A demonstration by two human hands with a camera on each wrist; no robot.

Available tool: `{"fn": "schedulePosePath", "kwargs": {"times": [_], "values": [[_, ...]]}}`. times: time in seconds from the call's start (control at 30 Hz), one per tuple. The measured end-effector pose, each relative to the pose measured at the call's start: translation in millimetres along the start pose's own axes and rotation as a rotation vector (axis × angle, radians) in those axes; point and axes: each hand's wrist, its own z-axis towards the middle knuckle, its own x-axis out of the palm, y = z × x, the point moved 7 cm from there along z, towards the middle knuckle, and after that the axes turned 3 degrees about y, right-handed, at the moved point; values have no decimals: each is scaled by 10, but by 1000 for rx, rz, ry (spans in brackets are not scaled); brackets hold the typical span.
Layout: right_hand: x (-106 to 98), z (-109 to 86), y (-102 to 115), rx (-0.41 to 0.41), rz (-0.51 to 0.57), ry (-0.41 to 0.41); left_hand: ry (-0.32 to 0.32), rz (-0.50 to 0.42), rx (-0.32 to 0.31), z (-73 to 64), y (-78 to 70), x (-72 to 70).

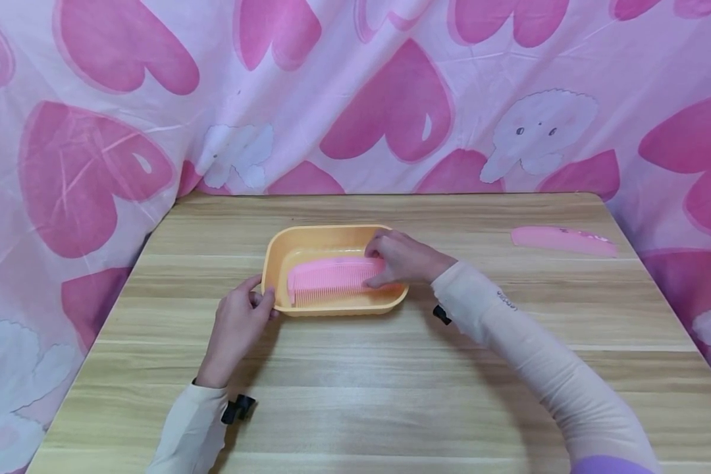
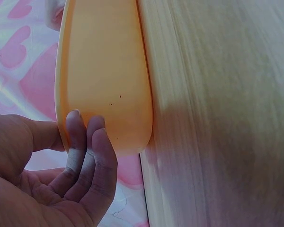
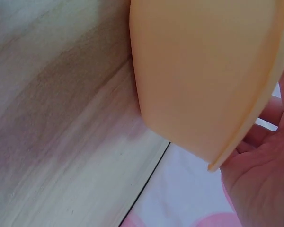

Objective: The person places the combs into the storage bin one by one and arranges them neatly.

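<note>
A pale orange plastic basin [image 1: 332, 311] sits on the wooden table. Inside it lies a pink comb [image 1: 326, 275], its fine teeth toward the near side. At the basin's left end, my left hand [image 1: 237, 322] pinches the rim, thumb on the inner side and fingers against the outer wall, as the left wrist view also shows. My right hand [image 1: 405, 258] reaches over the right end and holds the comb's right end between thumb and fingers. In the right wrist view the basin's outer wall [image 3: 203, 71] hides the comb and the fingertips.
Toward the table's back right lies another pink comb-shaped piece [image 1: 563, 241] with small decorations along its top. A pink curtain [image 1: 385, 99] with hearts hangs behind the wooden table [image 1: 391, 395] and along its sides.
</note>
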Motion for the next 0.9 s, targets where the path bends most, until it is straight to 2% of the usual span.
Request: {"fn": "schedulePosePath", "kwargs": {"times": [0.23,0.57,0.9], "values": [[-62,-61,-25,34,59,-9,1,-1,-6,-6,-5,1],[-442,-341,-222,33,111,-122,5,-3,-5,-10,-6,3],[-608,-784,-679,198,126,-207,4,-3,-4,-10,-13,4]]}}
